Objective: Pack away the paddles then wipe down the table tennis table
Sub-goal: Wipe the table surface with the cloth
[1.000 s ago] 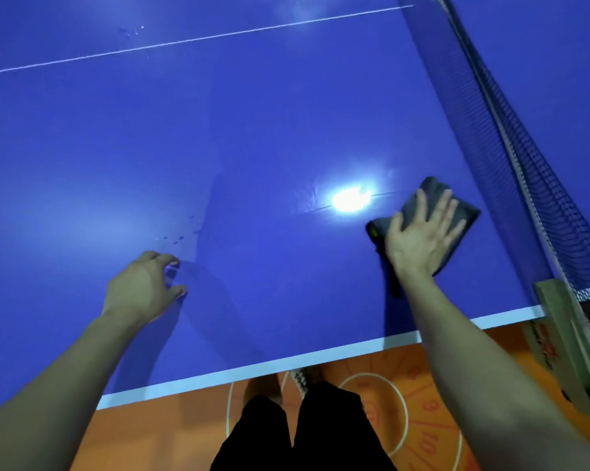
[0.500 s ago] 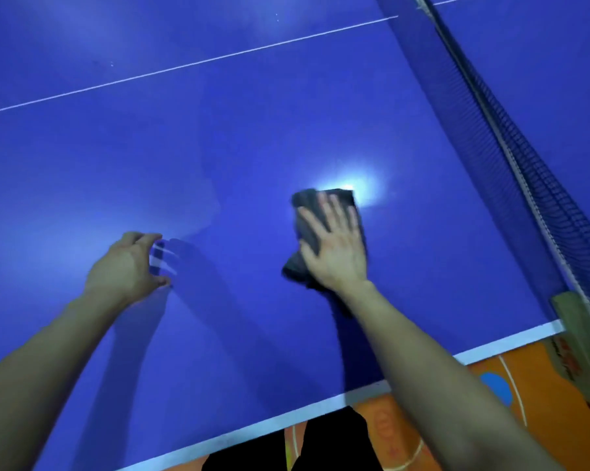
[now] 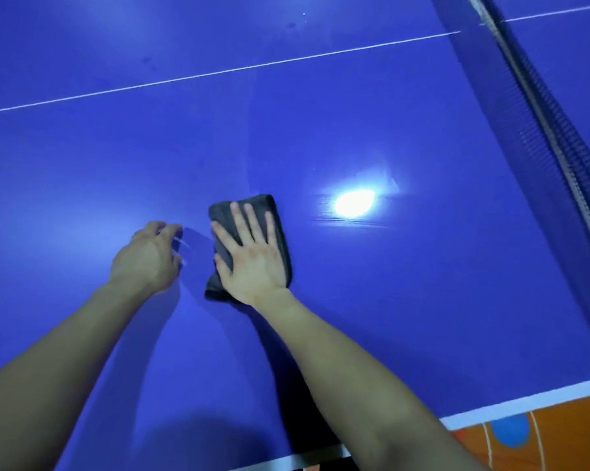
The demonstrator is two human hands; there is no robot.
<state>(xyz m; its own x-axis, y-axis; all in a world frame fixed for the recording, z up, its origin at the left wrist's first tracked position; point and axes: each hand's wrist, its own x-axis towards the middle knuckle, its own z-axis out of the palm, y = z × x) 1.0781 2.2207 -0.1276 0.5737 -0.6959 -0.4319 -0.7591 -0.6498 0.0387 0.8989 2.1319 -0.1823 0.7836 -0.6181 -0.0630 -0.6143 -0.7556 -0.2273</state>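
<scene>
now my right hand [image 3: 252,263], spread flat, presses the folded dark grey cloth [image 3: 263,203] for even wiping; my left hand [image 3: 147,256], loosely curled and empty, braces on the blue table [image 3: 354,124].

An indoor sports/games rm is indicated: a blue table-tennis surface [image 3: 354,124] w/ white lines [image 3: 218,71] is crossed by a net [image 3: 538,130]; an orange floor [image 3: 568,433] w/ painted markings is seen below.

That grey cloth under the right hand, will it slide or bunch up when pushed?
Probably floppy: the cloth is folded with rumpled edges. Likely slides easily; the table looks glossy. The flat right hand should keep it folded.
</scene>
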